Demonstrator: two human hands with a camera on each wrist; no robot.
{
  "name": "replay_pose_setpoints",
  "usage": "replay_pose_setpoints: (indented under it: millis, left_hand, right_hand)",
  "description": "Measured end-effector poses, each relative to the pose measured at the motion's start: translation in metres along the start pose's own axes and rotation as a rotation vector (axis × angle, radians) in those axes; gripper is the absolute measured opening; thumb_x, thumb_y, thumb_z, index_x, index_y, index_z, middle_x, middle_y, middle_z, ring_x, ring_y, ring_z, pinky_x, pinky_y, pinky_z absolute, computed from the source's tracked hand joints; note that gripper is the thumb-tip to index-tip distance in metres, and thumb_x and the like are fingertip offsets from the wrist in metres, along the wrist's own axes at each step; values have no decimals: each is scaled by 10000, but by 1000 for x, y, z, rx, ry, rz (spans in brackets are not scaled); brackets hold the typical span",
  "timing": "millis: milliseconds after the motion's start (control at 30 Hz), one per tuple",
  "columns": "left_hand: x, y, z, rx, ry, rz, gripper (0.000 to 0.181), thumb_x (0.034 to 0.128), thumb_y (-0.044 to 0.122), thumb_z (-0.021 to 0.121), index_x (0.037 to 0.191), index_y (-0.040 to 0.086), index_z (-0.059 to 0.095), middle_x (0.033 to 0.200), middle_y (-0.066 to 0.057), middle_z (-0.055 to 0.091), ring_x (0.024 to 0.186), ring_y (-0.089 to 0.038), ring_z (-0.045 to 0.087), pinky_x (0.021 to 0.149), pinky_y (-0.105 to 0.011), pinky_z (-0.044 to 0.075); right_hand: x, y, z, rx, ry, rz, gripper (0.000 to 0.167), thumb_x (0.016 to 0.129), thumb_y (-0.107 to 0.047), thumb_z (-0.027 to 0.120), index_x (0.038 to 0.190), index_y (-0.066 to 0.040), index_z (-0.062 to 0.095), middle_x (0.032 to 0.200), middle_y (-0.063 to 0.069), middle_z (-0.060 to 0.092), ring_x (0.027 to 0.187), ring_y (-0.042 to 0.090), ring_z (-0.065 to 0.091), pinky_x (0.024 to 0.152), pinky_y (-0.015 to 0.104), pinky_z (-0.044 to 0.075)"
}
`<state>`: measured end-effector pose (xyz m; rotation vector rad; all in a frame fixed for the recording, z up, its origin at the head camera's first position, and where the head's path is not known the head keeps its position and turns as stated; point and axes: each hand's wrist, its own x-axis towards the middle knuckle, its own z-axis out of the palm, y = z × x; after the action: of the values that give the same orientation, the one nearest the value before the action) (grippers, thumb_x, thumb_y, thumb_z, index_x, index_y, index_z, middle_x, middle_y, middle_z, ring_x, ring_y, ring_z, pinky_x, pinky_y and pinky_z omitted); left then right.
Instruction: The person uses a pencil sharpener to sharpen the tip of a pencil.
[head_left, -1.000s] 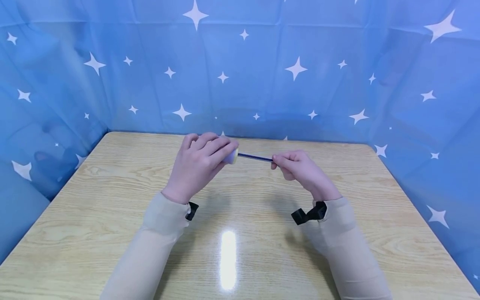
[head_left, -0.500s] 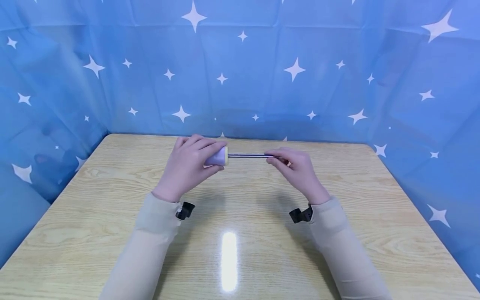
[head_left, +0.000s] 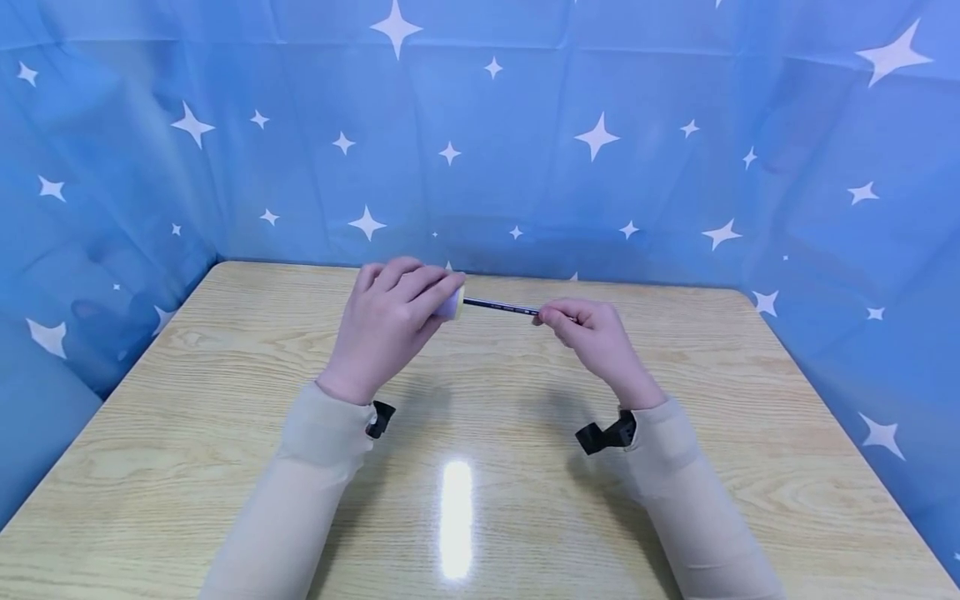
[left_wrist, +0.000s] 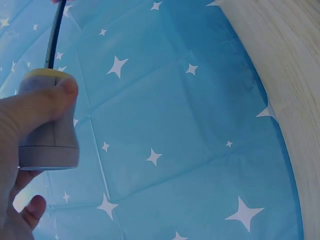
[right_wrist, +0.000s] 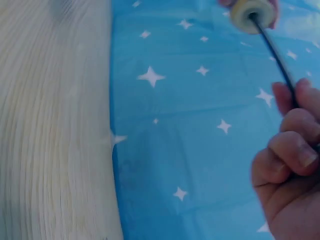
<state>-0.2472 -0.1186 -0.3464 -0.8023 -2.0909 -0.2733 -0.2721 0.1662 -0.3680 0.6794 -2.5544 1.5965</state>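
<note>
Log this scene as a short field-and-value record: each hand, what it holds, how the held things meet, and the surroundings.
Left hand: grips the lavender cylinder, thumb on its side
Right hand: pinches the dark pencil
Contact: pencil runs into the hole in the cylinder's yellow-rimmed end; depth hidden
Height: both things held above the table
Surface: light wood-grain table
Background: blue backdrop with white stars
Clothing: pale long sleeves, black device at each wrist

Pale, glossy wood-grain table [head_left: 525, 517]
</note>
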Motion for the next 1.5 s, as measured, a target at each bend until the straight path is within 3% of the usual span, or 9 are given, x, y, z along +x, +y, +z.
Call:
replay_pose_setpoints:
  millis: [200,367,467,600,733,867,1067,1300,1500]
  left_hand:
    - [1,3,1,72,45,59,345,851,118,730,1186,190,698,1114,16,684,1036,-217,576,809,-413,414]
    - [0,2,3,17,4,27,408,803,156,791,1197,193,693,1115,12,690,1035,-210,577,823,-417,402]
    - [-1,1,3,-34,-64,-28,492,749,203,842,1216,190,687,1118,0,691,1027,-211,577,826,-420,393]
    - [-3,-2,0,-102,-163,-98,553,733,277,852,1248,181,674,1150,-10,685,1013,-204,579,836,-425,379]
    - [-5,-6,-3,-218,-219,-164,556,734,307,842,1248,176,677,1158,-15,687,1000,-198,584,859,-423,356]
    - [-5,-7,-4,-277,-228,-172,539,736,285,848,1235,160,685,1160,-25,687,1009,-208,579,859,-425,355]
    - [-4,-5,-2,-212,-146,-115,532,728,207,863,1229,162,687,1145,-27,688,1022,-223,559,818,-430,376]
    - [-3,-2,-1,-134,-13,-24,499,725,156,862,1197,182,702,1091,-16,694,1023,-230,574,807,-443,380]
    - [-2,-3,1,-89,22,13,473,744,156,850,1191,205,704,1095,9,692,1034,-225,570,822,-443,386]
  right_hand:
    - [3,-5,-9,326,-205,247,315,1017,-258,514,957,21,648,540,-11,261,482,163,214,536,309,211]
    - [3,-4,-10,209,-192,227,374,1022,-313,494,943,27,630,589,15,367,528,176,311,579,288,293]
    - [1,-4,-7,13,-53,106,327,985,-335,566,998,-36,696,665,13,505,560,180,400,587,277,370]
    - [1,0,-3,-189,125,-221,194,903,-147,696,1075,-65,736,706,-7,580,526,139,428,486,249,347]
    - [3,5,-1,-253,189,-509,256,786,56,751,1028,-22,738,682,-22,550,534,78,385,494,216,303]
    - [2,5,-1,-270,188,-606,264,742,108,754,975,-15,742,723,2,625,557,54,383,519,198,302]
    - [-1,2,-2,-283,151,-478,108,848,4,709,936,-37,755,846,26,714,545,84,449,548,203,371]
    - [-3,-2,-6,-94,30,-140,248,996,-204,560,875,-63,725,512,22,419,431,169,314,490,285,327]
    - [-3,-5,-11,-15,-53,6,309,1005,-273,539,876,-47,705,473,44,347,403,193,269,452,306,297]
